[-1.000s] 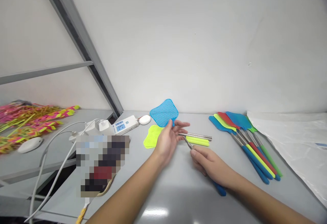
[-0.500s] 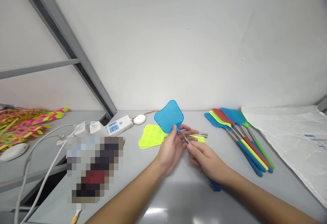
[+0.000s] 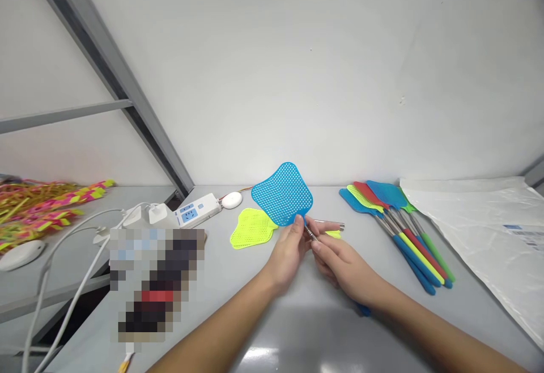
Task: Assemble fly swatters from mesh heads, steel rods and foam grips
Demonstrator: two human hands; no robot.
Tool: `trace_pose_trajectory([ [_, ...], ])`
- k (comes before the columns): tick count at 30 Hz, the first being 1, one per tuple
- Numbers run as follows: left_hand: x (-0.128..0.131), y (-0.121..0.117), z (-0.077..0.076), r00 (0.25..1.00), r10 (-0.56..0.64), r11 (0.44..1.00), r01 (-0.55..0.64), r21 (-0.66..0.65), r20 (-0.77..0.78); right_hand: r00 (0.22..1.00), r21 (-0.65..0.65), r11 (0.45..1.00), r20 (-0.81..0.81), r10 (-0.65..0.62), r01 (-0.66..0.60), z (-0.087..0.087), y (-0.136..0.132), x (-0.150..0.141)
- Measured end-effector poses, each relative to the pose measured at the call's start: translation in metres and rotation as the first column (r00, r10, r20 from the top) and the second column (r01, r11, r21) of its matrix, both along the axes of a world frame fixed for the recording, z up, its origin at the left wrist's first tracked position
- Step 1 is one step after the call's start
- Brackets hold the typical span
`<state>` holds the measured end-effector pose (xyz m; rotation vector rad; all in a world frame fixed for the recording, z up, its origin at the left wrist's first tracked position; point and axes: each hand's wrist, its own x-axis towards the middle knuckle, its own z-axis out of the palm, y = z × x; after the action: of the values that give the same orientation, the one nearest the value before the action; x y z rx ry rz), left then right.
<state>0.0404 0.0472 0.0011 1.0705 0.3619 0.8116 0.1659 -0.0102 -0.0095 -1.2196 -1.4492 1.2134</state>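
My left hand (image 3: 285,259) pinches the narrow neck of a blue mesh fly swatter head (image 3: 284,194), which is raised and tilted above the table. Closed round a thin metal rod (image 3: 312,234) is my right hand (image 3: 346,265). The rod's tip meets the neck of the blue head; how deep it sits there I cannot tell. A blue handle end (image 3: 364,309) shows beneath my right forearm. Behind my left hand lies a yellow-green swatter head (image 3: 251,230). Metal rods (image 3: 341,226) and yellow-green handles (image 3: 335,234) lie beyond my fingers, partly hidden.
Several fly swatters (image 3: 419,254) in blue, yellow, red and green lie on the right. Beside them is a white plastic bag (image 3: 476,220). On the left are a power strip (image 3: 198,210), white cables, a white disc (image 3: 232,200), a blurred-out item and colourful strands (image 3: 51,208).
The blue head has been lifted from the table and turned toward my right hand. Its neck and the rod's tip have come together. The view has shifted slightly.
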Motion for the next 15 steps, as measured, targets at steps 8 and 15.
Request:
trace_pose_trajectory([
  [8, -0.003, 0.004, 0.015, 0.998, 0.060, 0.997, -0.059, -0.043, 0.019, 0.994, -0.006, 1.000, -0.112, 0.011, -0.012, 0.002, 0.000, -0.003],
  [15, 0.003, 0.003, 0.031, 0.874, 0.485, 0.874, -0.486, -0.010, -0.030, 0.986, -0.053, 0.996, -0.156, 0.058, -0.067, 0.009, -0.008, -0.005],
])
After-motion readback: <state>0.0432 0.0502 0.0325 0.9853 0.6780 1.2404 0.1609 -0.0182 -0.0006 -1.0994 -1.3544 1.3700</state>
